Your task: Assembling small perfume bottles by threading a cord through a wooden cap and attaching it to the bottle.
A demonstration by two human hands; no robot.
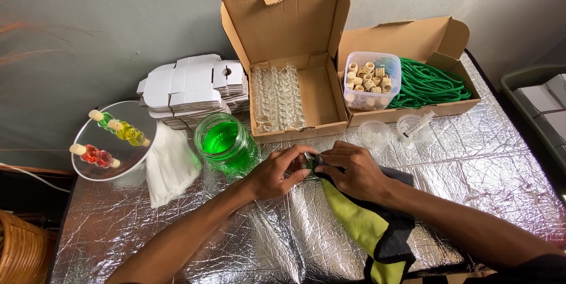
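We see the left hand [276, 173] and right hand [352, 171] meeting over the crinkled silver foil table [483, 160], fingers pinched together on a small green glass piece [309, 162], mostly hidden between them. The right hand rests on a yellow-and-dark cloth [368, 231]. Just behind the left hand stands a glass jar [226, 142] of green liquid; beyond it, an open cardboard box [295, 83] holding clear glass vials. A tub of cream corks [371, 80] sits farther right.
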